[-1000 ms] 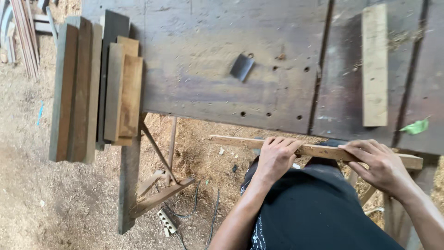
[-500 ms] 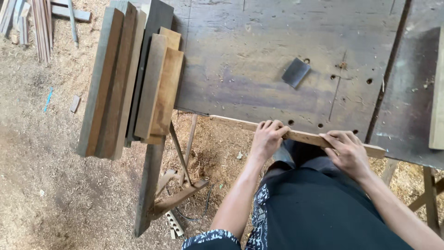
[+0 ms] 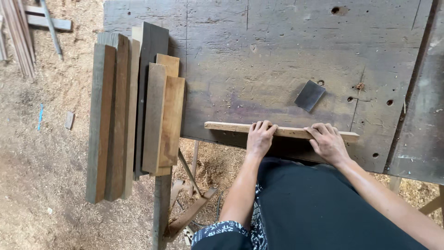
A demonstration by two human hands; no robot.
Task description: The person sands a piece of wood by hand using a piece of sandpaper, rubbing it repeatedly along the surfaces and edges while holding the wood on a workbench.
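Wooden strip [image 3: 231, 126] lies along the near edge of the grey tabletop [image 3: 259, 60]. Left hand [image 3: 260, 138] and right hand [image 3: 327, 141] both rest on it with fingers curled over it. Just behind lies a small dark metal plate [image 3: 310, 96].

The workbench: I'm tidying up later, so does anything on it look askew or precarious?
Yes. The stack of planks at the workbench's left edge juts far past the near edge, unsupported. The dark metal scraper lies skewed. The wooden strip under the left hand and right hand sits square.
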